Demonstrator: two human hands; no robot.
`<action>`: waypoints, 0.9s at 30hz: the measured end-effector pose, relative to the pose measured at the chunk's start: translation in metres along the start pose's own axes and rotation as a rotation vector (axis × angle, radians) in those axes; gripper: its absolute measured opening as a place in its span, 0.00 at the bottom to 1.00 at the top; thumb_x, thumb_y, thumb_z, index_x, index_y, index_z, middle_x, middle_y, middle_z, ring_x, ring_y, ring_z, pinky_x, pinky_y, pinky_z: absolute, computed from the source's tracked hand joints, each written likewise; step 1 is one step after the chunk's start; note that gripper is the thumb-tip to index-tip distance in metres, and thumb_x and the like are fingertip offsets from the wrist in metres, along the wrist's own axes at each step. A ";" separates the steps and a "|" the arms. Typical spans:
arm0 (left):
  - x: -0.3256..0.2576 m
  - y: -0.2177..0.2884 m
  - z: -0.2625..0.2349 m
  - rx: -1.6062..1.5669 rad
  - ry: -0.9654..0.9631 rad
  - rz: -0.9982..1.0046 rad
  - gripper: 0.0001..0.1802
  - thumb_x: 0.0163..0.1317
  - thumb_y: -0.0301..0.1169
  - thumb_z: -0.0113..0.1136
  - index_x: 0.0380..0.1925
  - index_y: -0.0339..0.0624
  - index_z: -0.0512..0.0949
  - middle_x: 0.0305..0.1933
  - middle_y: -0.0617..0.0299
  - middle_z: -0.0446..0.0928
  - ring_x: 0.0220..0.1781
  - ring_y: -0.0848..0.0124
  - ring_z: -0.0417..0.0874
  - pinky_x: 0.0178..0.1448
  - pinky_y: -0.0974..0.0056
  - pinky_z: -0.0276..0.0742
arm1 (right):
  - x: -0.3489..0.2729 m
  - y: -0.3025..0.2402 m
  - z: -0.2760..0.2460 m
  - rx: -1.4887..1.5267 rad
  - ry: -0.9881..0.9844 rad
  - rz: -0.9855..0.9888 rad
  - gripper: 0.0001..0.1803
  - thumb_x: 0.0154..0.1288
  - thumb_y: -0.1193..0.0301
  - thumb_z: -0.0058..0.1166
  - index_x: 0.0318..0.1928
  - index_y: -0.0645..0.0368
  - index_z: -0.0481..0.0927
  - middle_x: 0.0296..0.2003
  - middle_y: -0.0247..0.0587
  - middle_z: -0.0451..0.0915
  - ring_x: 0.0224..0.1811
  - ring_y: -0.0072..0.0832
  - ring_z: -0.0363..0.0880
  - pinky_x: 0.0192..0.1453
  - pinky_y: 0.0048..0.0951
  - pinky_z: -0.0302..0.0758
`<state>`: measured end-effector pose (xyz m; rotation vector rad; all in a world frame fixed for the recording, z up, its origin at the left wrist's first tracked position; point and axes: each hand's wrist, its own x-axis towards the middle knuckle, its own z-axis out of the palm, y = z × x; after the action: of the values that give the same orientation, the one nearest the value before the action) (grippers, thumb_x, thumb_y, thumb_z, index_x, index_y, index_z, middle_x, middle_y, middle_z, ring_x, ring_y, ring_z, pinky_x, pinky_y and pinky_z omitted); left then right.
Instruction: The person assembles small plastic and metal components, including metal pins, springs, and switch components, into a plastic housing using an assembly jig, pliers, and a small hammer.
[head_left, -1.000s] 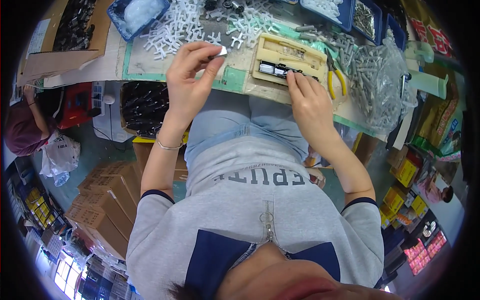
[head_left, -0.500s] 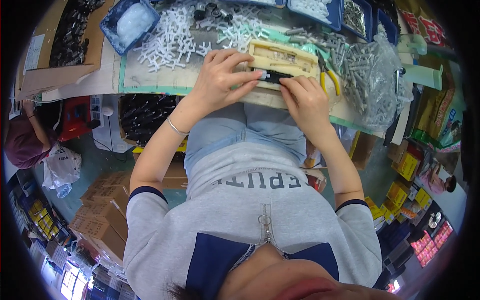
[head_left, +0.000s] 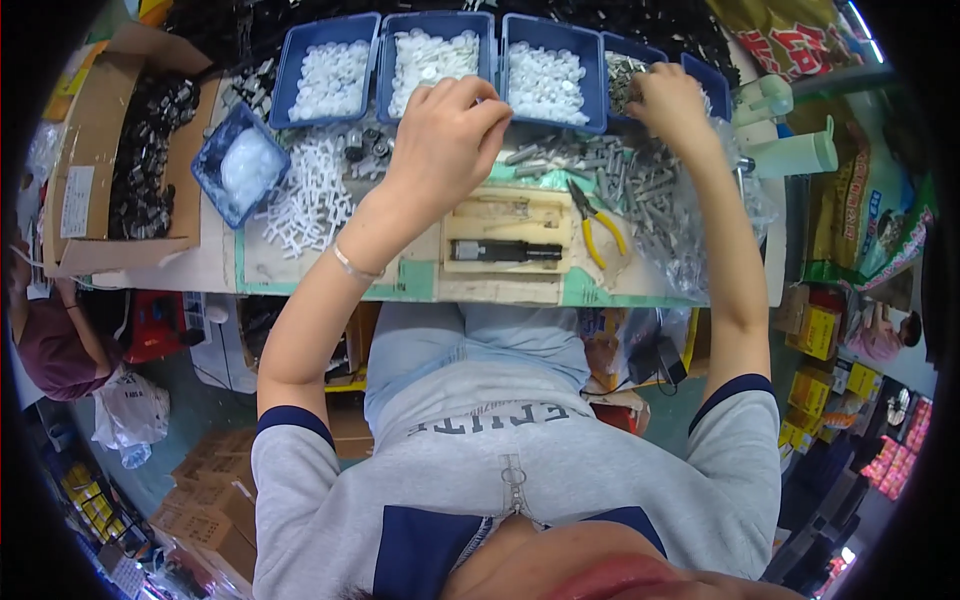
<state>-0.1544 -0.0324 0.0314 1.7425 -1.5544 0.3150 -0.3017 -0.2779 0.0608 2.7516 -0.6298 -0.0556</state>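
Note:
My left hand [head_left: 447, 135] hangs over the near edge of the blue bins of white round pieces. Its thumb and fingers are pinched together, and what they hold, if anything, is hidden. At the far right, my right hand [head_left: 668, 100] dips into a blue bin of small metal parts [head_left: 622, 72], fingers bent among them. What it grips cannot be made out. Below the hands, a black rod-shaped part [head_left: 505, 251] with a grey section lies in the front slot of a cream-coloured fixture [head_left: 458, 212]. Neither hand touches it.
Yellow-handled pliers [head_left: 603, 232] lie right of the fixture, beside grey tubes [head_left: 640, 190] and a clear plastic bag. White branched pieces [head_left: 308, 190] are heaped at left. Nearby stand a small blue tray of whitish paste [head_left: 213, 165] and a cardboard box of black parts [head_left: 190, 220].
Both hands have left the black part, which now rests in the fixture. My left hand moved to the white-piece bins, my right to the metal-parts bin. The view has shifted, showing more bins.

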 end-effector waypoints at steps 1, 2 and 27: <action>0.009 -0.003 0.008 0.028 0.010 -0.009 0.01 0.52 0.26 0.62 0.26 0.42 0.80 0.34 0.63 0.76 0.40 0.64 0.76 0.45 0.59 0.67 | 0.004 0.002 0.015 0.030 0.058 -0.043 0.11 0.50 0.67 0.60 0.35 0.57 0.84 0.38 0.45 0.80 0.47 0.40 0.75 0.51 0.40 0.72; 0.017 -0.009 0.015 0.070 -0.020 0.002 0.02 0.53 0.27 0.62 0.27 0.42 0.81 0.35 0.63 0.76 0.40 0.64 0.76 0.45 0.59 0.67 | 0.009 0.001 0.028 0.034 0.028 -0.039 0.10 0.51 0.67 0.59 0.34 0.58 0.84 0.38 0.45 0.80 0.48 0.40 0.75 0.51 0.40 0.72; 0.091 -0.021 0.124 0.264 -0.309 -0.046 0.06 0.46 0.28 0.62 0.25 0.41 0.83 0.32 0.56 0.79 0.40 0.59 0.80 0.45 0.56 0.72 | -0.044 -0.029 -0.023 0.719 0.224 0.157 0.10 0.60 0.70 0.47 0.30 0.66 0.73 0.31 0.56 0.78 0.35 0.51 0.77 0.41 0.46 0.72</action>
<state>-0.1509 -0.1837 -0.0024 2.1083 -1.7493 0.2441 -0.3270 -0.2275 0.0718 3.2847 -0.9411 0.6215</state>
